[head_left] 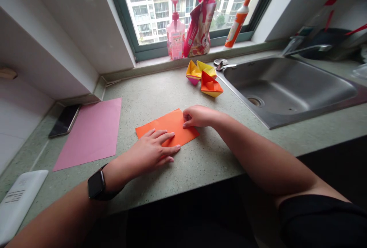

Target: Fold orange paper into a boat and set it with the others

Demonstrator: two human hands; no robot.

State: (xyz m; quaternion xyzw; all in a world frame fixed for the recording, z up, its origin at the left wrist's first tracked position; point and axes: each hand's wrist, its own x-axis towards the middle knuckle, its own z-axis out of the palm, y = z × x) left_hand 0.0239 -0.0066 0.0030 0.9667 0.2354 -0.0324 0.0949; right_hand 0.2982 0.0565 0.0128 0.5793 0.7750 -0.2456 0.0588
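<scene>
A folded sheet of orange paper (163, 124) lies flat on the speckled counter. My left hand (156, 146) rests on its near part, palm down with the fingers spread. At the right edge of the sheet, my right hand (197, 116) has its fingers curled in, thumb and forefinger pinched at the paper; the fingertips are partly hidden. Beyond the hands stand folded paper boats: an orange one (211, 84) in front, a yellow and pink one (193, 73) and a yellow one (207, 69) behind it.
Pink paper (91, 133) lies to the left, touching a dark phone (64, 121). A white object (21, 202) is at the near left. On the sill stand a pump bottle (176, 36), a pink bag (200, 28) and an orange bottle (236, 26). A steel sink (266, 116) occupies the right.
</scene>
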